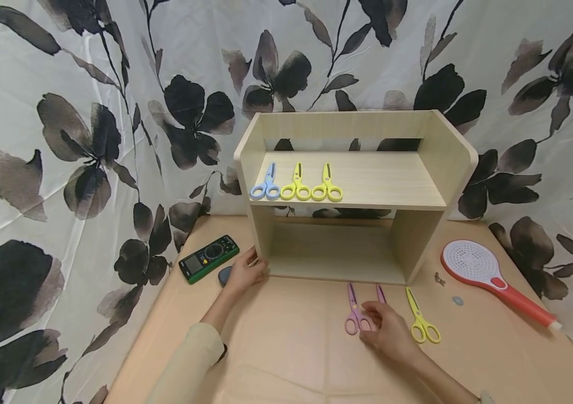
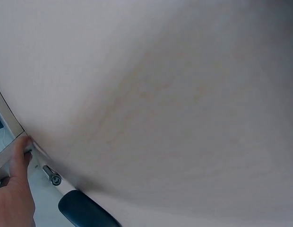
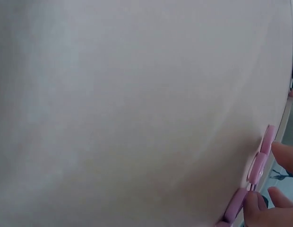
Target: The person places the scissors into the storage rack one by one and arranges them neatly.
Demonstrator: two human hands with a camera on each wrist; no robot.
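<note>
A pale wooden shelf unit [image 1: 347, 219] stands on the table with blue scissors [image 1: 266, 182] and two pairs of yellow scissors on its middle board. At its lower front left corner, my left hand [image 1: 247, 275] grips the side panel; part of that grip is hidden. In front of the shelf lie pink scissors [image 1: 352, 311], whose right handle loop my right hand [image 1: 387, 331] pinches. More pink scissors [image 1: 381, 294] are mostly covered by this hand. In the right wrist view, the fingers [image 3: 284, 157] touch the pink handles [image 3: 256, 169]. Yellow scissors [image 1: 420, 320] rest right of the hand.
Left of the shelf lie a green multimeter [image 1: 209, 258] and a dark blue rounded object [image 1: 224, 275] partly behind my hand. At the right are a red-handled paddle [image 1: 493, 280] with a white perforated head, a small grey disc [image 1: 458, 301] and a tiny brown piece [image 1: 439, 279]. Floral fabric hangs behind.
</note>
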